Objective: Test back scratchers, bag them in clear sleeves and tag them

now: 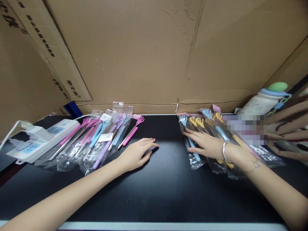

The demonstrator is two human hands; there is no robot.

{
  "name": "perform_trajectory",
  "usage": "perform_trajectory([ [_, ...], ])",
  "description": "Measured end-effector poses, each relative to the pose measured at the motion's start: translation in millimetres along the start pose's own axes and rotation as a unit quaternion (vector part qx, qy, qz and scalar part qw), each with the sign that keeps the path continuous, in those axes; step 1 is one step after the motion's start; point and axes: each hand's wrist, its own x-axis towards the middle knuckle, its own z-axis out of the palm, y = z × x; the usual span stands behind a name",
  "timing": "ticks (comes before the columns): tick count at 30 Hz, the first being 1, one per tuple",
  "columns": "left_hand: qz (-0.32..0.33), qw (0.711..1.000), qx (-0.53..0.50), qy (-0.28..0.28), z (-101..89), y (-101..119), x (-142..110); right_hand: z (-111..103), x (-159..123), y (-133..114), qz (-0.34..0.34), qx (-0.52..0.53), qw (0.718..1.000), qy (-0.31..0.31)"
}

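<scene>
My left hand rests on the black table, fingers stretched out and thumb apart, holding nothing. Just left of it lies a bagged pink back scratcher. Beyond that is a row of pink, blue and purple back scratchers in clear bags, including a purple one with a white label. My right hand lies flat with fingers spread over the right-hand group. Its fingertips touch or hover at a bagged blue back scratcher; which, I cannot tell. Yellow back scratchers are partly hidden beneath this hand.
A white power strip with plugs and cables stands at the left. A white bottle with a green-topped lid is at the back right, near another person's hand. Cardboard walls the back. The table has a pale front edge.
</scene>
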Motion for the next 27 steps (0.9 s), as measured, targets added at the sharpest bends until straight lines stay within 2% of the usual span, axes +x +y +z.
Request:
perform_trajectory([
  [2, 0.0, 1.0, 0.005, 0.002, 0.8, 0.2, -0.2, -5.2, 0.2, -3.5, 0.002, -0.013, 1.0, 0.017],
  [5, 0.007, 0.999, 0.032, 0.01, 0.6, -0.4, -0.7, -10.7, 1.5, -9.3, 0.0, -0.056, 0.995, 0.088],
  [9, 0.006, 0.992, 0.12, 0.028, -13.7, -4.7, -0.9, -19.3, 2.1, -25.9, -0.039, -0.093, 0.98, 0.172],
  [13, -0.081, 0.967, 0.236, 0.053, -41.1, -16.8, -2.4, -26.0, -1.2, -55.7, -0.099, -0.082, 0.972, 0.197],
  [16, -0.139, 0.94, 0.309, 0.047, -51.9, -30.2, -5.4, -23.8, -4.3, -77.8, -0.135, -0.088, 0.966, 0.203],
  [18, -0.159, 0.931, 0.327, 0.035, -51.4, -38.2, -7.4, -20.1, -5.6, -88.3, -0.16, -0.09, 0.96, 0.213],
  [21, -0.164, 0.935, 0.314, 0.022, -45.7, -45.1, -9.1, -15.6, -6.0, -95.6, -0.189, -0.095, 0.95, 0.231],
  [27, -0.139, 0.934, 0.329, 0.006, -40.3, -41.4, -8.2, -14.9, -4.7, -94.0, -0.197, -0.106, 0.943, 0.246],
])
